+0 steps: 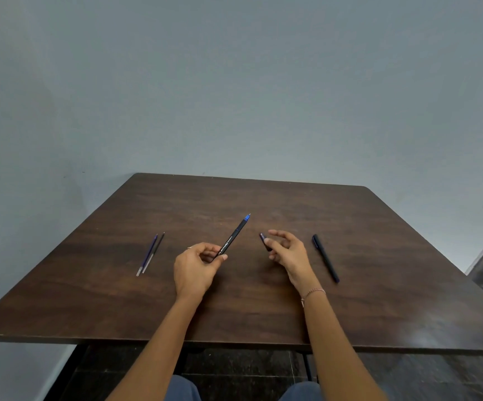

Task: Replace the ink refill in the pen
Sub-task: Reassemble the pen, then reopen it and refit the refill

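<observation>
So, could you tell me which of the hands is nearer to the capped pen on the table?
Right. The right hand, pinching a cap, sits just left of the capped pen without touching it; the left hand, holding the open pen, is farther left.

The uncapped black pen (233,237) slants, blue tip pointing away; its cap (264,240) is held just right; two refills (150,254) lie parallel, left.

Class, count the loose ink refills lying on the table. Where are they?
2. The blue refill and the black refill lie side by side on the table, to the left of the left hand. Any inside the held pen is hidden.
</observation>
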The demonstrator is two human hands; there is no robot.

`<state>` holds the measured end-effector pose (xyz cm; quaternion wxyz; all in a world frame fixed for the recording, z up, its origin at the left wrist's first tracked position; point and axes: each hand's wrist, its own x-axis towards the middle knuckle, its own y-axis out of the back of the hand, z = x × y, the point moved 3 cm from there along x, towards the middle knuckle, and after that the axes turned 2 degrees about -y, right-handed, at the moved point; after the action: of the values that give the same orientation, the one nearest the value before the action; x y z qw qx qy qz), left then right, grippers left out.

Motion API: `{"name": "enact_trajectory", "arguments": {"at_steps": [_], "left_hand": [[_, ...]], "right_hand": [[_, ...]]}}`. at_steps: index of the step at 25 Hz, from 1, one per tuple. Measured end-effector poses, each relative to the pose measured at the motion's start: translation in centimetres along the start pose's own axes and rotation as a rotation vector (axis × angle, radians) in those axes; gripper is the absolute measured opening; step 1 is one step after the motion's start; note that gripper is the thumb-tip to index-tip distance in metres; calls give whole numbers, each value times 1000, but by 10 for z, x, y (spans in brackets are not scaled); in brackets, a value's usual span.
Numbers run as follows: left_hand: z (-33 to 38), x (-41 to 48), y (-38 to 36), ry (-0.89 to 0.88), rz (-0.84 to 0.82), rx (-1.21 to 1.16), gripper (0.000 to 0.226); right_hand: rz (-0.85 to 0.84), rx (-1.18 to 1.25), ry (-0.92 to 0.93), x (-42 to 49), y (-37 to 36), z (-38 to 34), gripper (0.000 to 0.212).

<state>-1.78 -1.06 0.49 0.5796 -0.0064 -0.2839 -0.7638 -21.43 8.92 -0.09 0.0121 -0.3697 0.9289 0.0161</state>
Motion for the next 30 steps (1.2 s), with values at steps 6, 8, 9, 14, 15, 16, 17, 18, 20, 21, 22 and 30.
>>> {"name": "enact_trajectory", "arguments": {"at_steps": [6, 8, 9, 14, 15, 16, 17, 18, 20, 21, 22, 30], "left_hand": [[3, -2, -5, -76, -70, 69, 23], [4, -2, -8, -109, -106, 83, 23], [4, -2, -8, -128, -122, 89, 24], [5, -4, -8, -171, -161, 104, 26], [5, -4, -8, -174, -163, 106, 26], [6, -4, -8, -176, -163, 107, 26], [6, -4, -8, -176, -163, 109, 26], [6, -4, -8, -175, -164, 110, 27], [6, -4, -8, -175, -165, 113, 27], [6, -4, -8, -175, -165, 113, 27], [5, -4, -8, -175, -167, 111, 27], [6, -5, -9, -199, -194, 73, 29]], "right_hand": [[-41, 651, -8, -1, 13, -2, 30], [-29, 651, 36, -2, 13, -5, 32], [-17, 639, 58, -2, 12, -6, 33], [129, 533, 150, -5, 14, -9, 32], [156, 513, 166, -6, 15, -10, 31], [171, 499, 182, -6, 16, -10, 30], [175, 489, 193, -6, 15, -10, 28], [171, 478, 200, -7, 15, -10, 27], [152, 439, 215, -8, 13, -9, 26], [140, 410, 224, -8, 11, -9, 26], [125, 380, 233, -8, 10, -9, 26], [28, 201, 302, -9, -2, -10, 28]]}}
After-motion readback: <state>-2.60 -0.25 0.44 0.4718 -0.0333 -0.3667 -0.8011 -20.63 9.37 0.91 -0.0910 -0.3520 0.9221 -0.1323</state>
